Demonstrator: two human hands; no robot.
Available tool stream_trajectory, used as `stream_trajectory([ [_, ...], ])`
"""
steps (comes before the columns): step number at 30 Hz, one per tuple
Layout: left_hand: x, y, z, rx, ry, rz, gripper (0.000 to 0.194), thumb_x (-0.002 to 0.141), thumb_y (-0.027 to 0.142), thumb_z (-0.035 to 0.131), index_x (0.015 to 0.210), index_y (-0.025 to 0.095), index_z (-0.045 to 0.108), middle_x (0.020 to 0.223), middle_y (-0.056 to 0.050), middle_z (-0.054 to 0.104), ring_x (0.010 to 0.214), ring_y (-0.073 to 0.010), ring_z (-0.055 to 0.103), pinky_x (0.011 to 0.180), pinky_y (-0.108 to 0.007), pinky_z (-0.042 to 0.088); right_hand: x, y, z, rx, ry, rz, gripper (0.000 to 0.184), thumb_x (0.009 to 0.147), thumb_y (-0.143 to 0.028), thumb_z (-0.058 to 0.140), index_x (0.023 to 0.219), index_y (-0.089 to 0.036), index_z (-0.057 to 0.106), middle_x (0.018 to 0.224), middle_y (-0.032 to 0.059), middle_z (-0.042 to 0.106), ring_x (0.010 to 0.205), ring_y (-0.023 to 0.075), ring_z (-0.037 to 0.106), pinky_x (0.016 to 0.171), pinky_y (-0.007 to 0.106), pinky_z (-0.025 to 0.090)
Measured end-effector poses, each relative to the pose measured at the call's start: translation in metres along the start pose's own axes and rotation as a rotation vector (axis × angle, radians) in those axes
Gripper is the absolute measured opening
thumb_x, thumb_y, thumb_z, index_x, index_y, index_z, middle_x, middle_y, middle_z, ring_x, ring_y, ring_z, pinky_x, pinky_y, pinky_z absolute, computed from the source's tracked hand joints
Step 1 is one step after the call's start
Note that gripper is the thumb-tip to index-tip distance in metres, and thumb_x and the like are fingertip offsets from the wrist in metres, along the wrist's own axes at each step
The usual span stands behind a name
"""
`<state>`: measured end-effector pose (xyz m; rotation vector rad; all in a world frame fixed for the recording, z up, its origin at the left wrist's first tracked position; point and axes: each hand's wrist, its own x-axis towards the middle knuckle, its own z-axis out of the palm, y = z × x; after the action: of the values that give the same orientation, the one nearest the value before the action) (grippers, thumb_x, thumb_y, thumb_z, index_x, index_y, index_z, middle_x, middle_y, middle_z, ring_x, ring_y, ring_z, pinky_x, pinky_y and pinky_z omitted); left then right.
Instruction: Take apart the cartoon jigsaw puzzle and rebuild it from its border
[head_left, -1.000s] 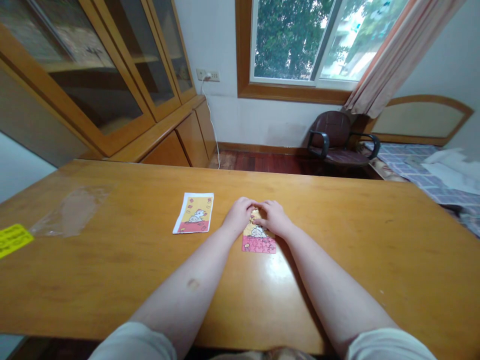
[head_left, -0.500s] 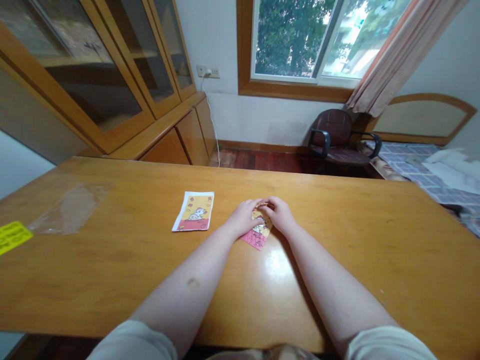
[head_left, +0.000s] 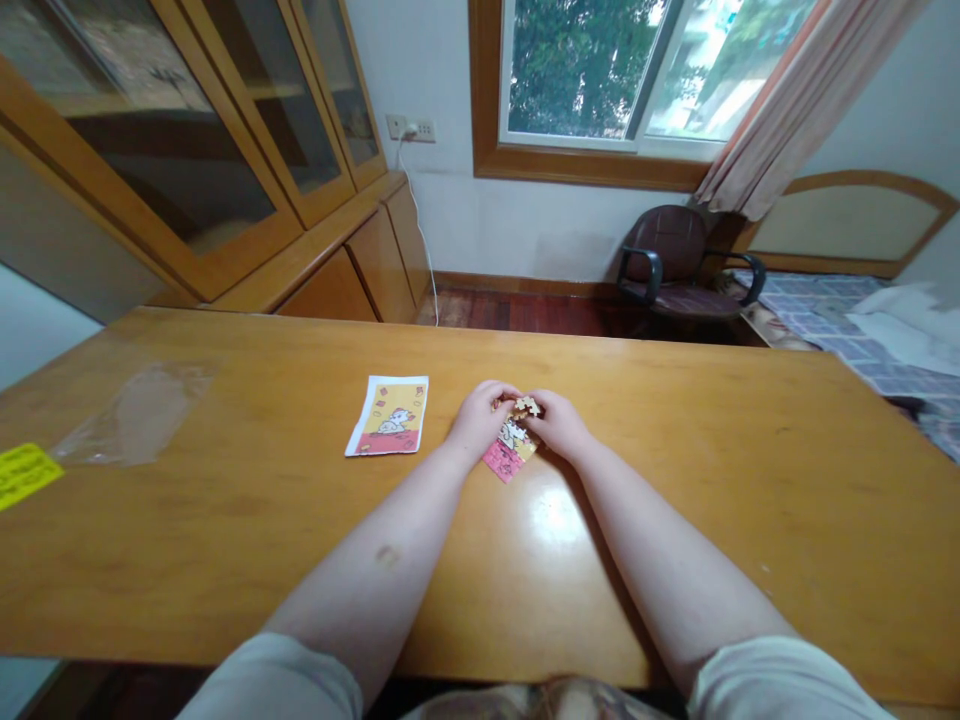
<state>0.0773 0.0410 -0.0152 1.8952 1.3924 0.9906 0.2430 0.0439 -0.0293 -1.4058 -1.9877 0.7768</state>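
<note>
A small jigsaw puzzle [head_left: 505, 462], pink at the near end with a white animal and yellow above, lies at an angle on the table between my hands. My left hand [head_left: 480, 415] is closed on its left upper edge, thumb over the top. From the other side my right hand [head_left: 556, 422] pinches its upper part, where a bare wood-coloured cluster of puzzle pieces [head_left: 527, 406] is turned up between the hands. The fingertips are partly hidden. To the left lies a picture sheet [head_left: 391, 420] with a white animal on yellow and pink.
A clear plastic bag [head_left: 139, 415] lies on the wooden table [head_left: 262, 560] at the left, near a yellow label [head_left: 28, 474]. Beyond the table stand a glass-fronted cabinet [head_left: 300, 215], a dark swivel chair [head_left: 675, 260] and a bed [head_left: 840, 310].
The puzzle's upper part has turned up and come apart, showing its wood-coloured back. Both hands have shifted slightly, the left thumb drawing back from the picture.
</note>
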Motion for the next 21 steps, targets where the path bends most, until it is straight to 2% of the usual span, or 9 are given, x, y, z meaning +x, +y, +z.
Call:
stream_trajectory([
  [3,-0.001,0.0,0.0,-0.05,0.005,0.063,0.022,0.085,0.01,0.051,0.091,0.02,0.069,0.097,-0.002,0.067,0.098,-0.0171,0.06,0.093,-0.031,0.048,0.0,-0.001,-0.002,0.014,0.102,-0.013,0.023,0.075,-0.01,0.054,0.089,-0.019,0.07,0.09,0.0032,0.07,0.087,0.0175,0.061,0.081,0.03,0.046],
  [7,-0.002,-0.003,0.002,-0.056,0.022,0.077,0.019,0.084,0.01,0.053,0.089,0.02,0.068,0.097,-0.002,0.066,0.097,-0.0165,0.061,0.093,-0.03,0.048,0.0,-0.002,-0.006,0.081,0.203,-0.003,0.028,0.081,-0.016,0.049,0.098,-0.02,0.071,0.099,0.0055,0.071,0.095,0.0194,0.062,0.088,0.033,0.046],
  [11,0.0,-0.006,0.004,-0.04,0.013,-0.01,0.014,0.084,0.015,0.056,0.091,0.019,0.067,0.095,-0.002,0.068,0.093,-0.0166,0.063,0.089,-0.03,0.05,-0.001,-0.004,-0.006,0.107,0.208,0.047,0.027,0.08,-0.021,0.053,0.1,-0.02,0.071,0.095,0.0055,0.071,0.089,0.0197,0.062,0.084,0.034,0.048],
  [15,0.001,-0.006,0.003,-0.015,0.006,-0.046,0.018,0.088,0.019,0.052,0.099,0.019,0.066,0.1,-0.004,0.069,0.093,-0.017,0.063,0.088,-0.03,0.05,-0.001,-0.005,-0.004,0.124,0.176,0.051,0.024,0.076,-0.021,0.056,0.095,-0.018,0.071,0.088,0.0048,0.07,0.078,0.0176,0.061,0.077,0.032,0.049],
  [17,-0.001,-0.005,0.0,0.094,-0.009,-0.009,0.022,0.09,0.023,0.049,0.102,0.019,0.066,0.104,-0.006,0.068,0.1,-0.0192,0.062,0.094,-0.032,0.047,0.0,-0.004,-0.003,0.117,0.194,0.068,0.023,0.078,-0.022,0.054,0.093,-0.017,0.071,0.087,0.0051,0.07,0.076,0.0175,0.061,0.076,0.032,0.049],
  [19,-0.005,-0.004,-0.002,0.245,-0.069,0.033,0.03,0.09,0.032,0.052,0.114,0.019,0.064,0.117,-0.008,0.065,0.114,-0.0235,0.056,0.103,-0.038,0.041,0.001,-0.001,-0.003,0.091,0.222,0.096,0.024,0.08,-0.02,0.05,0.093,-0.018,0.071,0.089,0.0052,0.071,0.08,0.0181,0.062,0.079,0.032,0.049],
  [21,-0.012,-0.002,-0.004,0.392,-0.181,0.037,0.055,0.083,0.046,0.061,0.132,0.021,0.053,0.137,-0.011,0.053,0.131,-0.0299,0.043,0.111,-0.045,0.031,0.003,0.003,-0.003,0.055,0.229,0.125,0.027,0.081,-0.017,0.047,0.094,-0.018,0.07,0.093,0.0054,0.071,0.086,0.0185,0.063,0.083,0.032,0.048],
])
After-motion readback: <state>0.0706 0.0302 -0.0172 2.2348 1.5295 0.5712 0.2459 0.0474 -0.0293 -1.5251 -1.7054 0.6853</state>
